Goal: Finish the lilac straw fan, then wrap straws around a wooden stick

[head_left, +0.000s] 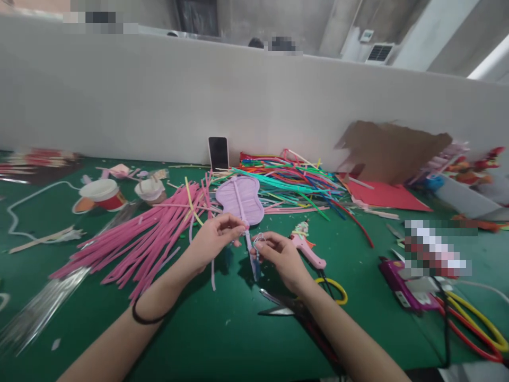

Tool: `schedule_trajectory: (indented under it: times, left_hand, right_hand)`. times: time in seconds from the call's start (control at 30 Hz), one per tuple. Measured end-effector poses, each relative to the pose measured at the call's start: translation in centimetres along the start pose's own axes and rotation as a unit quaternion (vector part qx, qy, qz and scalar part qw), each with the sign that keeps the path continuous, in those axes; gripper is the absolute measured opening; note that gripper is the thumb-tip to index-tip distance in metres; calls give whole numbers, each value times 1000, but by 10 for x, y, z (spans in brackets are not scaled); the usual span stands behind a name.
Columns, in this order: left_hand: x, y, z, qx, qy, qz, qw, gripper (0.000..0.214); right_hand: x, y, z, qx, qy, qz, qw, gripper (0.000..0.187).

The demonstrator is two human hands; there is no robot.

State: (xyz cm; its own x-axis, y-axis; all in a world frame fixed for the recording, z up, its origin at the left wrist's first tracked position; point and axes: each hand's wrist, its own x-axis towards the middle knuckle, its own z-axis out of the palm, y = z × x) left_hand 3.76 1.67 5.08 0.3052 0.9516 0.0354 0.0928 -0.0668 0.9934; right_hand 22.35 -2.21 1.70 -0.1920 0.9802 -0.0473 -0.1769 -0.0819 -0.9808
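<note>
A lilac fan-shaped piece (pixel 240 200) made of pipe cleaners, with a thin stem running down, is held over the green table (pixel 222 339). My left hand (pixel 217 239) pinches the stem just below the fan. My right hand (pixel 278 255) is closed on a thin pale strand (pixel 257 245) looped beside the stem's lower end. A black band circles my left wrist.
A heap of pink pipe cleaners (pixel 147 239) lies left, a mixed-colour heap (pixel 294 180) behind. A pink glue gun (pixel 308 249) and yellow-handled scissors (pixel 302 302) lie by my right hand. Paper cups (pixel 101 193), a phone (pixel 218 153), red paper (pixel 382 195) and cardboard (pixel 392 151) stand farther off.
</note>
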Motion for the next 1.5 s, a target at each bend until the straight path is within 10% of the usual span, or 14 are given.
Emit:
schedule_trajectory:
  times: [0.57,1.13,1.5]
  left_hand:
    - [-13,-26,26,-98,-57,-130,985,38]
    - [-15,-41,30,-159,-20,-85,983,29]
    - [-19,-39,36,-185,-36,-92,978,24]
  right_hand:
    - [6,-6,-8,-110,100,-57,987,28]
    - [15,-3,-23,-42,155,-56,985,32]
    - [8,-3,-17,-197,61,-166,964,25]
